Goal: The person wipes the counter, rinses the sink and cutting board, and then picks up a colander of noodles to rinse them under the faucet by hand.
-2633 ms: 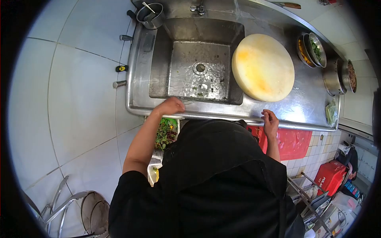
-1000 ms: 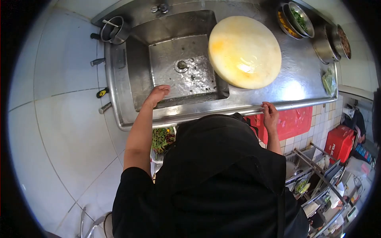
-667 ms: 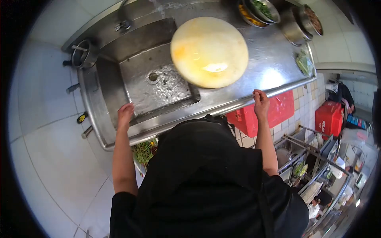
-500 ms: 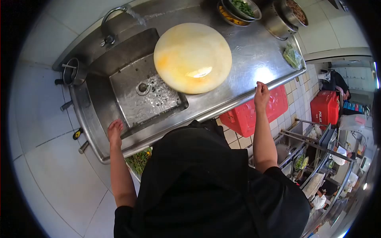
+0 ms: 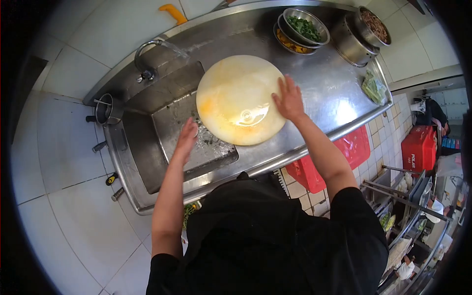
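Observation:
A thick round cream chopping board lies on the steel counter, its left part jutting over the sink. My right hand rests flat on the board's right edge, fingers spread. My left hand hovers open over the sink basin, just left of the board's lower edge. Neither hand holds anything.
A faucet stands behind the sink. A small steel cup sits at the sink's left. Steel bowls of food and pots line the back right. A bag of greens lies at the counter's right end. A red bin stands below.
My right hand left the counter's front rim and landed on the board. My left hand lifted from the sink's front edge into the basin beside the board.

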Demonstrator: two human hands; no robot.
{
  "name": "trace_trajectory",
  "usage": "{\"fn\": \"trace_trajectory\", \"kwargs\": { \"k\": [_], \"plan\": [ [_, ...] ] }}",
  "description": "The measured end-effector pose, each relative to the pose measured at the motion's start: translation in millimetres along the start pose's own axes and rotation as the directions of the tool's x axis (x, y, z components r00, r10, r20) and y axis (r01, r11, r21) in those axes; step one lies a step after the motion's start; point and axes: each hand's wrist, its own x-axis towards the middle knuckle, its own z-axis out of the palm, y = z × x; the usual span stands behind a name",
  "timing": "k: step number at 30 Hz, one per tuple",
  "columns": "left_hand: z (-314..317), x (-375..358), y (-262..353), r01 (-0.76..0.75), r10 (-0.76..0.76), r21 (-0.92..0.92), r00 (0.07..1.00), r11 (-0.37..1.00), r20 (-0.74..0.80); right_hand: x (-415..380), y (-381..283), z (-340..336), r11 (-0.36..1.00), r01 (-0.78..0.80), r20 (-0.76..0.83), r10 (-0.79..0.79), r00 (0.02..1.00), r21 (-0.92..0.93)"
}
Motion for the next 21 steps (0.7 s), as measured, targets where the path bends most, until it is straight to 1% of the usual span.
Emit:
{"fn": "trace_trajectory", "kwargs": {
  "k": [1,2,4,5,6,7,8,9,10,11,12,13,14,15,16,17,18,20,21],
  "plan": [
    [18,9,2,0.019,-0.020,0.032,0.999,0.999,0.033,7,-11,11,0.992,0.007,0.048,-0.001,0.999,-0.122],
    [33,13,4,0.014,-0.015,0.035,1.000,0.999,0.022,15,-22,21,0.970,0.021,0.095,0.002,0.995,-0.241],
    [52,20,7,0.077,-0.074,-0.057,0.996,0.995,0.045,25,-48,39,0.961,0.101,0.154,-0.062,0.986,-0.256],
    [51,17,11,0.080,-0.079,-0.057,0.996,0.995,0.034,27,-67,48,0.964,0.106,0.188,-0.060,0.980,-0.243],
    [49,10,18,0.069,-0.055,-0.158,0.994,0.985,0.092,29,-90,52,0.967,0.125,0.215,-0.077,0.974,-0.221],
    [47,7,23,0.059,-0.022,-0.256,0.989,0.965,0.145,31,-111,60,0.969,0.177,0.260,-0.127,0.957,-0.175],
    [44,7,24,0.057,-0.024,-0.254,0.991,0.966,0.132,35,-139,63,0.977,0.190,0.301,-0.153,0.941,-0.099],
    [42,9,23,0.073,-0.027,-0.371,0.992,0.926,0.127,30,-157,87,0.970,0.230,0.178,-0.240,0.954,0.075],
    [39,10,22,0.084,-0.028,-0.486,0.992,0.870,0.121,30,-182,82,0.956,0.279,0.263,-0.294,0.919,0.093],
    [36,11,20,0.088,-0.038,-0.575,0.994,0.814,0.100,27,-199,90,0.926,0.325,0.251,-0.366,0.896,0.192],
    [34,13,18,0.078,-0.039,-0.581,0.996,0.810,0.080,24,-210,97,0.884,0.367,0.234,-0.437,0.868,0.290],
    [33,16,15,0.066,-0.088,-0.747,0.996,0.662,0.009,20,-214,101,0.875,0.380,0.238,-0.455,0.858,0.301],
    [30,20,9,0.030,-0.150,-0.877,0.988,0.480,-0.048,15,-217,104,0.808,0.390,0.209,-0.515,0.831,0.442],
    [25,29,-3,0.018,-0.157,-0.884,0.986,0.467,-0.063,11,-219,108,0.725,0.386,0.177,-0.568,0.804,0.571],
    [20,45,-22,-0.006,-0.101,-0.848,0.992,0.530,-0.070,8,-216,105,0.718,0.392,0.191,-0.584,0.789,0.575],
    [19,50,-25,-0.032,-0.048,-0.809,0.996,0.588,-0.075,6,-206,97,0.638,0.229,0.179,-0.509,0.842,0.735],
    [18,51,-30,-0.041,-0.062,-0.820,0.994,0.570,-0.093,2,-194,90,0.513,0.056,0.197,-0.425,0.884,0.857],
    [32,43,-3,0.005,-0.131,-0.708,0.984,0.706,-0.124,2,-153,82,0.618,0.149,0.061,-0.306,0.950,0.772],
    [37,40,4,0.000,-0.142,-0.720,0.980,0.694,-0.137,2,-131,76,0.684,0.065,0.073,-0.171,0.983,0.727]
  ]
}}
